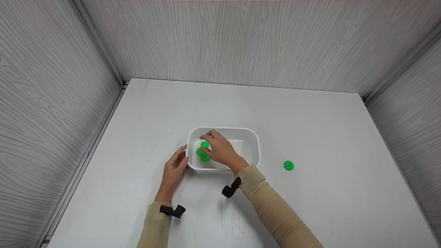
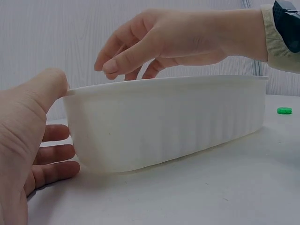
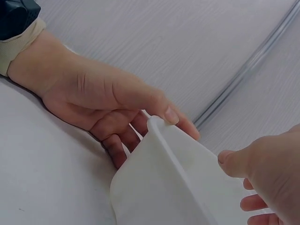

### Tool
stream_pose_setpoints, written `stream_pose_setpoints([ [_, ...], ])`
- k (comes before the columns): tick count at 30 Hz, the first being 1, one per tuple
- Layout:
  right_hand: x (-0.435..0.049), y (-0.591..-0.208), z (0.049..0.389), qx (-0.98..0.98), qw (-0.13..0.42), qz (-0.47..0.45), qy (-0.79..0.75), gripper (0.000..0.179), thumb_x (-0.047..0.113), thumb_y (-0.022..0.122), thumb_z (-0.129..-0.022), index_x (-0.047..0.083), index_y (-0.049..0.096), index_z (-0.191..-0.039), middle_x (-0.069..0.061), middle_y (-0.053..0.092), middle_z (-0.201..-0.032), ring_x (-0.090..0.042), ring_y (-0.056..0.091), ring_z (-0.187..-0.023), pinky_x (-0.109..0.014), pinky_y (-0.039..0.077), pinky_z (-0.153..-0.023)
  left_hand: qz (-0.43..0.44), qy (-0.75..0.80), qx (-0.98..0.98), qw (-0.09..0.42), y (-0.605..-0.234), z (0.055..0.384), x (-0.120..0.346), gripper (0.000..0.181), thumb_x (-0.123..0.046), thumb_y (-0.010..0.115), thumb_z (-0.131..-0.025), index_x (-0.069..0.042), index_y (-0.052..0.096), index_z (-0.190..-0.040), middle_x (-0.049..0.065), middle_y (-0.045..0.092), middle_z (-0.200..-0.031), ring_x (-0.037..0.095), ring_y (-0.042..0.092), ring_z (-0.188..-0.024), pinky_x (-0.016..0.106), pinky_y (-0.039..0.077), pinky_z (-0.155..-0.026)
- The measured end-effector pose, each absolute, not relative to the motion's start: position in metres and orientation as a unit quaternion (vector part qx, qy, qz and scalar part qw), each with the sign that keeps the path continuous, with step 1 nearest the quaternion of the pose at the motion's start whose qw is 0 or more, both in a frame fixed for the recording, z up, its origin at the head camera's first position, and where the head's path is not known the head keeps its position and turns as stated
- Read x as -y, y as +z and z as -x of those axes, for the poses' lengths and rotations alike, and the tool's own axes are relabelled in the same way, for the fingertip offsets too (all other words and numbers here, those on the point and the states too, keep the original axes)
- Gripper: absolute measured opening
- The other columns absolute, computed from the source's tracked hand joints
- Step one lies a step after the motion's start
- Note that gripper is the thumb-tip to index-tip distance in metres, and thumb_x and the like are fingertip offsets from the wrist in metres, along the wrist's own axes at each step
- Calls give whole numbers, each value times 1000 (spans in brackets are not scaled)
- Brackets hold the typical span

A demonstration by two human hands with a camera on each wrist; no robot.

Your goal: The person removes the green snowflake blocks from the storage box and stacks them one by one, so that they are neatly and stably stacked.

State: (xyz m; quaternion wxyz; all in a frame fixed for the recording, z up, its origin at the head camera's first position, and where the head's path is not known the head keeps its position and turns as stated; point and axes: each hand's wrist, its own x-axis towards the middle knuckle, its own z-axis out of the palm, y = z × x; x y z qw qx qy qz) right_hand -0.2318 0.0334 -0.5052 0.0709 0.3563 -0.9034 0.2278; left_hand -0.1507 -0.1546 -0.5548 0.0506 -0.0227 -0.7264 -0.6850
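I observe the right hand [image 1: 222,148] above the tray [image 1: 246,148], palm down, thumb and fingers parted, with nothing visible between them. The left hand [image 1: 174,172] grips the tray's left end, thumb at the rim, fingers against the outer wall. Green discs [image 1: 205,158] lie clustered inside the tray, toward its left end. I judge the step in hand to be handling these discs; the next move calls for raising the right hand clear of the tray. A single disc [image 1: 288,165] lies on the surface [image 1: 327,137], right of the tray.
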Motion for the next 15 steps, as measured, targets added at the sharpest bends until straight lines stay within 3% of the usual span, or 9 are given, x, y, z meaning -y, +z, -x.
stream_pose_setpoints([
  [9,-26,-515,245,919,-28,-343,191,42,31,67,-86,12,61,-123,-7,53,-113,-21,52,-101,-33,44,-85,11,-682,729,62,-574,160,157,42,-20,57,-94,-21,50,-135,9,58,-122,19,56,-107,27,48,-84],
  [15,-20,-516,249,928,-69,-325,171,45,35,68,-85,13,61,-124,-7,51,-114,-19,50,-102,-32,43,-88,13,-677,731,77,-581,162,157,41,-22,57,-93,-24,51,-134,9,58,-121,20,57,-108,27,48,-84],
])
